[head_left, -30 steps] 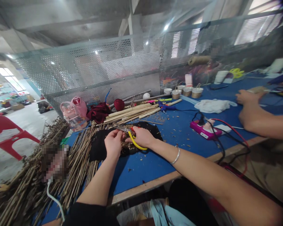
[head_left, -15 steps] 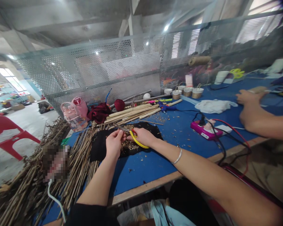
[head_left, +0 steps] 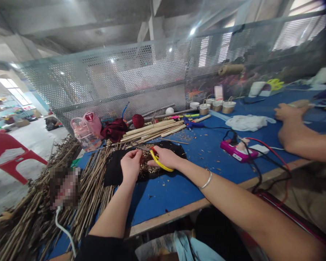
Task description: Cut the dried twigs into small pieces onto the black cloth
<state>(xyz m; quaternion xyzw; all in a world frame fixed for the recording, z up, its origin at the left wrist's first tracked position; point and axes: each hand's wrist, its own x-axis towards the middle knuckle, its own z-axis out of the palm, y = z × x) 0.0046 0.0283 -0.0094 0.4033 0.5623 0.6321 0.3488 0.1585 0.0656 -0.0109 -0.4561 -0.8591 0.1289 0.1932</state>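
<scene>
Compared with half a second ago, the left hand [head_left: 130, 166] and right hand [head_left: 165, 158] show a slightly wider gap between their fingertips, and the metal scissors with curved yellow handles [head_left: 160, 165] sit a touch farther right. The right hand's grip is wrapped around those handles, the blades pointing leftward just above the left fingertips, over a dark black cloth [head_left: 112, 169] on the blue tabletop [head_left: 165, 199]. The left hand's thumb and fingers are bent close together, but I cannot tell whether that grip is clenched on anything. Small brown plant clippings [head_left: 150, 171] lie heaped on the cloth, some strewn beyond it, and the long bundle of thin brown stalks [head_left: 88, 185] to its left lies as before. Farther back, the small white-rimmed pails with tan sides [head_left: 228, 108] stand clustered by the perforated metal screen [head_left: 119, 83], their contents too small to make out. A shallow white box [head_left: 268, 93] carries a bright yellow looped object [head_left: 275, 84], beside a plain white cup [head_left: 257, 89] whose inside is hidden. The pink handled bag [head_left: 92, 124] remains at the tabletop's back left, its contents indistinct.
</scene>
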